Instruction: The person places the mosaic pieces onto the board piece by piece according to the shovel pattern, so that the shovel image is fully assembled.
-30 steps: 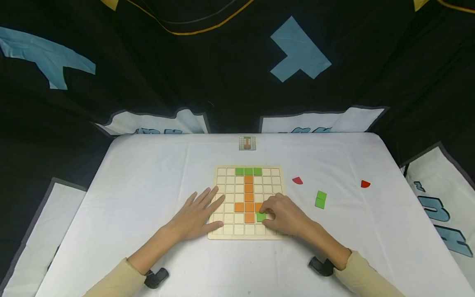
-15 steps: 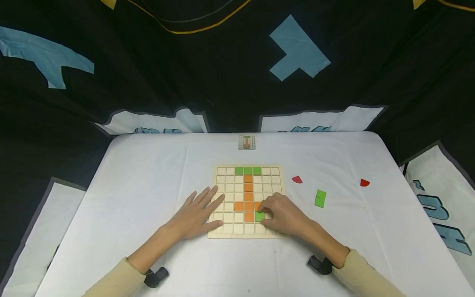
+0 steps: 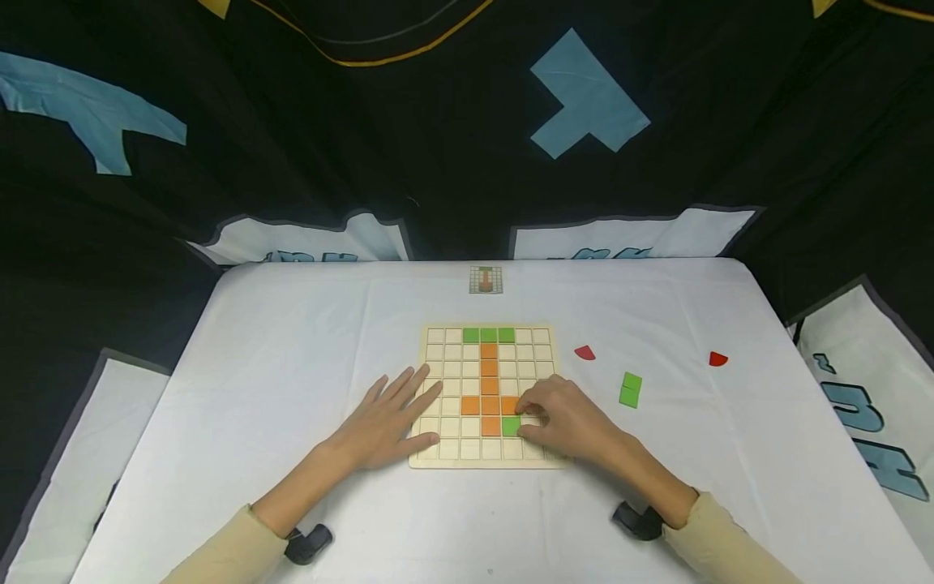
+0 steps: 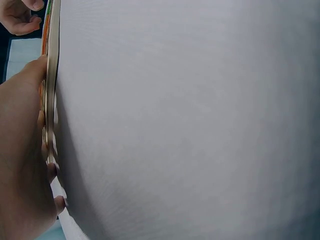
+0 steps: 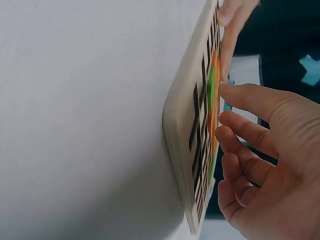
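A pale wooden grid board (image 3: 449, 456) lies mid-table, with green tiles (image 3: 488, 336) in its far row and orange tiles (image 3: 489, 369) forming a column and a crossing row. My left hand (image 3: 387, 422) rests spread on the board's left edge, fingers straight. Over the near right part, my right hand (image 3: 558, 415) has thumb and fingers loosely bent and apart, holding nothing. At its fingertips a green tile (image 3: 510, 426) sits in a cell, right of the lowest orange tile. In the right wrist view that green tile (image 5: 210, 85) lies on the board beside the thumb.
Right of the board lie two green tiles (image 3: 631, 390) side by side, a red wedge piece (image 3: 584, 353) and another red wedge (image 3: 718, 358). A small printed card (image 3: 485, 280) showing a grid pattern lies beyond the board on the white tablecloth (image 3: 292, 341).
The green tile has shifted slightly left and settled into its cell. My right hand has let go of it and drawn a little to the right. My left hand has stayed put.
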`<state>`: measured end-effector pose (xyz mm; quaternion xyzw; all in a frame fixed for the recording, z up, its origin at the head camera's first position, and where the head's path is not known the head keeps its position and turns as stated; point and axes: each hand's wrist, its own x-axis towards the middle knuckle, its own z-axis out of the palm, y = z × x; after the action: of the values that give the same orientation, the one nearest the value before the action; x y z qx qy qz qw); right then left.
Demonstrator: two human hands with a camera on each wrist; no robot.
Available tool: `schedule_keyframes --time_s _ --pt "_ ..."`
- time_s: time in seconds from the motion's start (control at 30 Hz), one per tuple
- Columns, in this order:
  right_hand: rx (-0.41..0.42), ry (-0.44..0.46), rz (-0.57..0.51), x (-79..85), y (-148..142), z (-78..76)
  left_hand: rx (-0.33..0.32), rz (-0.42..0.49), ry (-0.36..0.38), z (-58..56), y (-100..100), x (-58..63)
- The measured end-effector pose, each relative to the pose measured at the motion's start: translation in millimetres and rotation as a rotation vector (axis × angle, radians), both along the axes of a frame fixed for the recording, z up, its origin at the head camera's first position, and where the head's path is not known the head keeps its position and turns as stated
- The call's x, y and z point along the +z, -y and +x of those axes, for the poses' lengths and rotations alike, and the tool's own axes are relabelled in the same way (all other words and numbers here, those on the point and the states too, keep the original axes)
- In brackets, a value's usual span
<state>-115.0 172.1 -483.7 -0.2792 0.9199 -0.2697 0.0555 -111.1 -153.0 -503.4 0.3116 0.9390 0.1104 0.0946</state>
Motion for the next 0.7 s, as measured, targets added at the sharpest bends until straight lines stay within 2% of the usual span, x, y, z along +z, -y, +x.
schedule_keyframes --time_s 0.23,0.53,0.7 --pt "-0.135 0.003 -0.07 3.8 -32.0 -4.3 0.001 0.001 0.001 -0.6 0.1 -1.5" --pt "-0.351 0.03 -0.102 1.9 -96.9 -6.8 0.0 0.008 -0.02 -0.3 -0.1 -1.3" --pt "-0.422 0.022 -0.139 -1.1 -127.2 -5.1 0.003 0.003 -0.016 0.0 0.2 -1.1"
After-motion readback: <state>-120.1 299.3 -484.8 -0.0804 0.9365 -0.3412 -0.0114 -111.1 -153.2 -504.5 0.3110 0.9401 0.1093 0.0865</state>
